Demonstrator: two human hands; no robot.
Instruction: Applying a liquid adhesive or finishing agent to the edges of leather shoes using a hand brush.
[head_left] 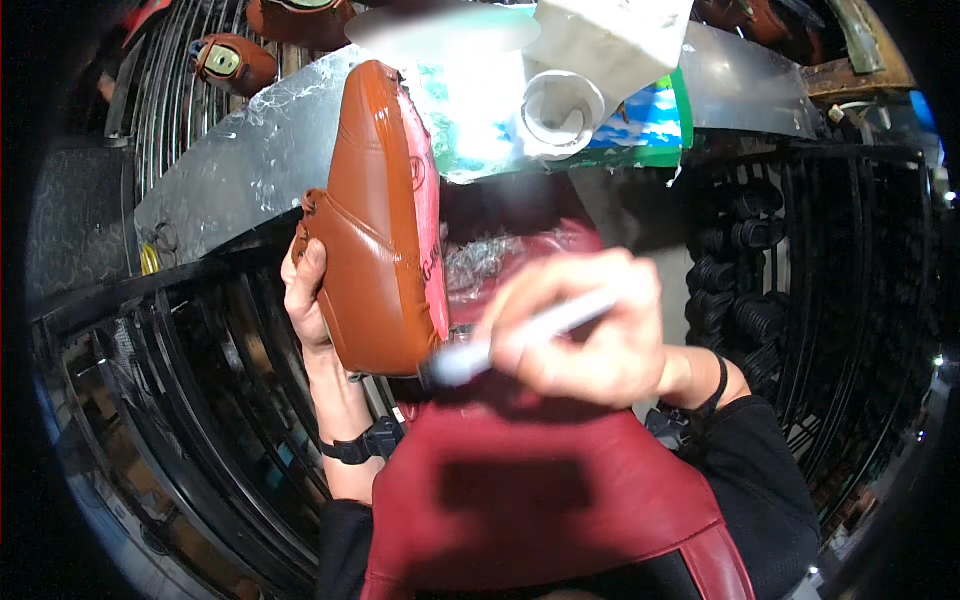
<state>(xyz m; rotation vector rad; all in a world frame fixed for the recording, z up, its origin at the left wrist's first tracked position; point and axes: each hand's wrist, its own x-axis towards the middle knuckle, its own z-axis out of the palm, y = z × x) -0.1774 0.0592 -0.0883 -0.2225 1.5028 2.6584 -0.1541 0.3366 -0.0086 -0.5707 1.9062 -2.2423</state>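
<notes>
Brown shoe upper (380, 220) in left hand (308, 290) — right hand (585, 325) grips brush (500, 340).

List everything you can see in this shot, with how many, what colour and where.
Shoe upper on a last: one, brown leather with a pink underside, centre left, held upright.
Brush or pen: one, white, blurred, tip at the shoe's lower edge.
Apron: one, dark red, bottom centre.
Metal sheet: one, silver, on the rack behind the shoe.
White tub: one, top centre.
Brown shoes: at least two, top left on the rack.
Black wire rack: left and right sides.
Left hand: grips the shoe; black wristwatch.
Right hand: holds the brush or pen; black wristband.
</notes>
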